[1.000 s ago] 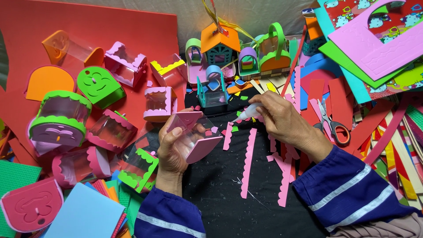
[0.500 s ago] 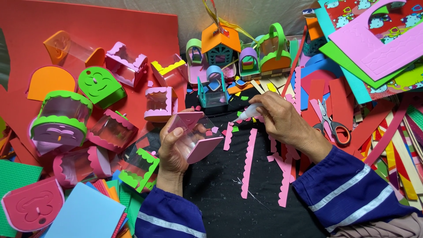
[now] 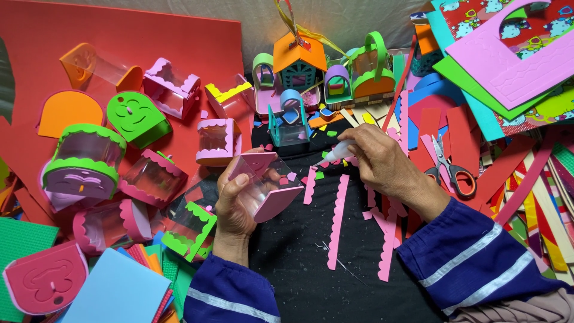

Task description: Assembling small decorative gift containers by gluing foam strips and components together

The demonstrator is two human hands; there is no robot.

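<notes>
While the left hand (image 3: 236, 197) grips a clear box (image 3: 263, 182) with pink foam ends, fingers curled round its near side and thumb on top, the right hand (image 3: 382, 161) pinches a small white glue bottle (image 3: 339, 151) with its nozzle aimed left toward the box, the tip just short of it. Both hands hover over a black cloth (image 3: 305, 263) on the counter, the box held tilted just above it. Between the hands and below the right one lie pink scalloped strips (image 3: 338, 221), running away from the person, with small foam scraps near the nozzle. Just right of the right hand lie scissors (image 3: 448, 170) with orange-lined handles on red foam strips (image 3: 460, 131). Beyond the hands stand finished little foam houses, among them an orange-roofed house (image 3: 299, 60) and a green-handled basket (image 3: 372, 69). Left of the left hand, on a red sheet (image 3: 36, 42), sit more clear boxes: a green-trimmed one (image 3: 85, 157), pink-trimmed ones (image 3: 216, 139), and a green smiling foam piece (image 3: 136, 116). Near the left sleeve lie a blue sheet (image 3: 116, 293) and a pink foam end piece (image 3: 45, 284). Far right, stacked foam sheets include a large pink cut-out (image 3: 508, 60).
</notes>
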